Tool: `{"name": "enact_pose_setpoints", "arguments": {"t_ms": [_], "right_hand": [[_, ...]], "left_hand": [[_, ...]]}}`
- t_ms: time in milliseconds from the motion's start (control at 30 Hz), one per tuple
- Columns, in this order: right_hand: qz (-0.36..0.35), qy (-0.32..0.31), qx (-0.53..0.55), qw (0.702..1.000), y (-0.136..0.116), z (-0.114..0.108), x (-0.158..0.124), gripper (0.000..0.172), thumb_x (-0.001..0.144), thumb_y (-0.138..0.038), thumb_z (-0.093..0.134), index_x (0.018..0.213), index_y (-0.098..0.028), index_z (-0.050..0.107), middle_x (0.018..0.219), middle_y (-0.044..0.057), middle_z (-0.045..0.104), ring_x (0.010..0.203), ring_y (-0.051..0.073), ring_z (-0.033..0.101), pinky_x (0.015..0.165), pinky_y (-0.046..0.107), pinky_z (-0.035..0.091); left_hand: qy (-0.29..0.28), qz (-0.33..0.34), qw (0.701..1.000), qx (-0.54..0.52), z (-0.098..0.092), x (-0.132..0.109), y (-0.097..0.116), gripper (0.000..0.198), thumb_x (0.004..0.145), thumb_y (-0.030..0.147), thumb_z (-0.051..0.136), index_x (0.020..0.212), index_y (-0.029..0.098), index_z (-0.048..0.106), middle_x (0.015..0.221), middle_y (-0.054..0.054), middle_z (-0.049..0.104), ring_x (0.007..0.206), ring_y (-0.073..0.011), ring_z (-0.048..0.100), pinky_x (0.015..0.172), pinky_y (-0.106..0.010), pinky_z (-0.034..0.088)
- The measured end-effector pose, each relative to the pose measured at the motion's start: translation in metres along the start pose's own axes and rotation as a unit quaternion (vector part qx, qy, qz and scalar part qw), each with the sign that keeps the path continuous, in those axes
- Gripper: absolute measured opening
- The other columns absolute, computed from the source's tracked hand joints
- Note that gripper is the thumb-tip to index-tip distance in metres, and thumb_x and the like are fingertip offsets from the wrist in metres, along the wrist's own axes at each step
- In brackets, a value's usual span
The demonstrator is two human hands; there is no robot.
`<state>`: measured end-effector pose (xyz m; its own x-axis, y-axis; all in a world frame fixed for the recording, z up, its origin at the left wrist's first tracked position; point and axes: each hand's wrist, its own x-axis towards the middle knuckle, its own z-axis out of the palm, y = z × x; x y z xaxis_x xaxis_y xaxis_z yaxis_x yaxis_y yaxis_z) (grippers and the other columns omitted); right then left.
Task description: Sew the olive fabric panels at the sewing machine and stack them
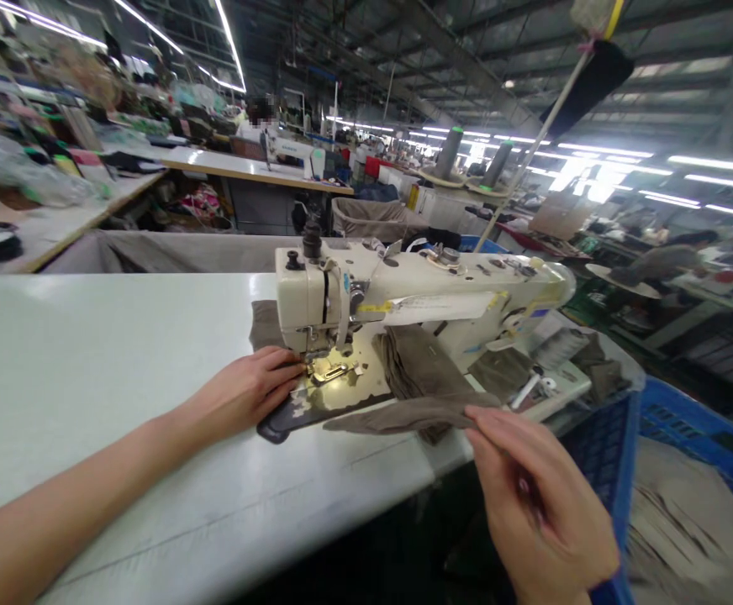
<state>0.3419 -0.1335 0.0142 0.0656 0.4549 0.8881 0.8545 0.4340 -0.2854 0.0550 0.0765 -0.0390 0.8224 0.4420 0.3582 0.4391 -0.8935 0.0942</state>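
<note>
Nearest the camera, the right hand (543, 504) is closed in a pinch: thumb and fingertips are pressed together on the near end of one strip of cloth (404, 413), grey-brown and thin. The strip runs from that hand leftward along the front edge of the worktop (89, 361), and its far end lies just short of the left hand. Below and to the right of the right hand stands one blue crate (622, 445).

The left hand (246, 391) lies flat on the worktop, palm down, fingers straight and held together. Its fingertips touch the metal plate right beside the presser foot (332, 370). The two hands are well apart, with the strip between them.

Behind the left hand's fingertips stands one cream sewing machine (417, 294). A paper label (442, 307) is stuck along its arm, and its writing is too blurred to read. Under that arm, beyond the right hand, sits one pile of cloth (417, 361) in the same grey-brown.

Farther off, two thread cones (448, 151) rise behind the machine. A second sewing machine (291, 151) stands on another table beyond the left hand, and a person (662, 260) bends over far to the right.
</note>
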Motion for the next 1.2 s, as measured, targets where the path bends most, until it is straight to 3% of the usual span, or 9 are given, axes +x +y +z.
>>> {"name": "enact_pose_setpoints", "arguments": {"t_ms": [233, 433, 500, 567, 633, 833, 1000, 1100, 1200], "right_hand": [[-0.044, -0.059, 0.082, 0.994, -0.02, 0.015, 0.005, 0.027, 0.087, 0.0, 0.07, 0.111, -0.014, 0.07, 0.108, 0.009, 0.076, 0.1, 0.017, 0.074, 0.089, 0.028, 0.061], [-0.038, -0.007, 0.087, 0.995, -0.041, 0.034, -0.01, 0.014, 0.089, -0.01, 0.071, 0.098, -0.021, 0.073, 0.097, 0.004, 0.08, 0.085, 0.018, 0.077, 0.078, 0.027, 0.064], [-0.036, 0.037, 0.104, 0.993, -0.051, 0.043, -0.018, 0.008, 0.093, -0.016, 0.069, 0.094, -0.023, 0.073, 0.09, 0.002, 0.08, 0.078, 0.018, 0.078, 0.073, 0.026, 0.064], [-0.047, 0.062, 0.132, 0.988, -0.058, 0.047, -0.022, 0.009, 0.095, -0.019, 0.066, 0.091, -0.024, 0.072, 0.083, 0.001, 0.08, 0.073, 0.017, 0.077, 0.069, 0.025, 0.063], [-0.066, 0.023, 0.147, 0.987, -0.06, 0.045, -0.022, 0.008, 0.094, -0.018, 0.067, 0.092, -0.024, 0.072, 0.081, 0.0, 0.08, 0.07, 0.016, 0.077, 0.067, 0.024, 0.063], [-0.062, -0.09, 0.157, 0.981, -0.05, 0.032, -0.005, 0.023, 0.092, -0.006, 0.067, 0.113, -0.016, 0.069, 0.085, 0.006, 0.079, 0.073, 0.017, 0.075, 0.067, 0.025, 0.061], [-0.003, -0.077, 0.184, 0.98, -0.053, 0.044, -0.006, 0.036, 0.095, -0.013, 0.067, 0.129, -0.018, 0.062, 0.102, 0.009, 0.076, 0.08, 0.017, 0.072, 0.072, 0.028, 0.06], [0.224, -0.071, 0.218, 0.947, -0.051, 0.052, -0.013, 0.058, 0.088, -0.031, 0.079, 0.14, -0.025, 0.055, 0.116, 0.008, 0.071, 0.062, 0.011, 0.059, 0.056, 0.024, 0.053], [0.42, -0.192, 0.322, 0.826, -0.047, 0.062, -0.02, 0.049, 0.079, -0.049, 0.082, 0.116, -0.019, 0.07, 0.081, 0.0, 0.066, 0.051, 0.008, 0.043, 0.048, 0.022, 0.041]], "left_hand": [[-0.023, -0.081, 0.996, 0.011, 0.001, -0.011, -0.005, 0.048, 0.103, 0.037, 0.034, 0.12, 0.016, 0.073, 0.118, -0.017, 0.071, 0.108, -0.0309, 0.067, 0.092, -0.046, 0.058], [0.009, -0.315, 0.946, -0.076, -0.03, -0.045, 0.024, 0.053, 0.093, 0.058, 0.04, 0.09, 0.018, 0.074, 0.103, -0.018, 0.073, 0.096, -0.0362, 0.068, 0.088, -0.052, 0.054], [-0.04, -0.399, 0.861, -0.314, -0.035, -0.049, 0.051, 0.06, 0.09, 0.07, 0.041, 0.096, 0.02, 0.072, 0.097, -0.014, 0.075, 0.088, -0.0326, 0.07, 0.081, -0.047, 0.057], [-0.109, -0.427, 0.707, -0.554, -0.036, -0.046, 0.074, 0.064, 0.089, 0.075, 0.043, 0.113, 0.022, 0.07, 0.105, -0.013, 0.076, 0.096, -0.0321, 0.072, 0.081, -0.043, 0.058], [-0.118, -0.423, 0.623, -0.647, -0.035, -0.039, 0.088, 0.064, 0.086, 0.073, 0.053, 0.125, 0.023, 0.067, 0.114, -0.012, 0.075, 0.108, -0.0327, 0.07, 0.088, -0.043, 0.058], [0.047, -0.351, 0.807, -0.472, -0.04, -0.028, 0.109, 0.07, 0.063, 0.063, 0.082, 0.124, 0.03, 0.072, 0.14, -0.009, 0.066, 0.131, -0.0382, 0.057, 0.112, -0.048, 0.046], [-0.009, -0.268, 0.83, -0.489, -0.05, -0.026, 0.145, 0.048, 0.076, 0.049, 0.079, 0.122, 0.035, 0.076, 0.121, -0.005, 0.077, 0.112, -0.0329, 0.07, 0.103, -0.039, 0.053], [0.03, -0.364, 0.707, -0.606, -0.051, -0.018, 0.151, 0.034, 0.083, 0.052, 0.071, 0.105, 0.028, 0.081, 0.101, -0.007, 0.081, 0.092, -0.0294, 0.075, 0.087, -0.037, 0.06], [0.055, -0.46, 0.54, -0.703, -0.049, -0.015, 0.146, 0.044, 0.075, 0.054, 0.079, 0.108, 0.025, 0.078, 0.095, -0.007, 0.081, 0.081, -0.0273, 0.075, 0.075, -0.036, 0.061]]}}
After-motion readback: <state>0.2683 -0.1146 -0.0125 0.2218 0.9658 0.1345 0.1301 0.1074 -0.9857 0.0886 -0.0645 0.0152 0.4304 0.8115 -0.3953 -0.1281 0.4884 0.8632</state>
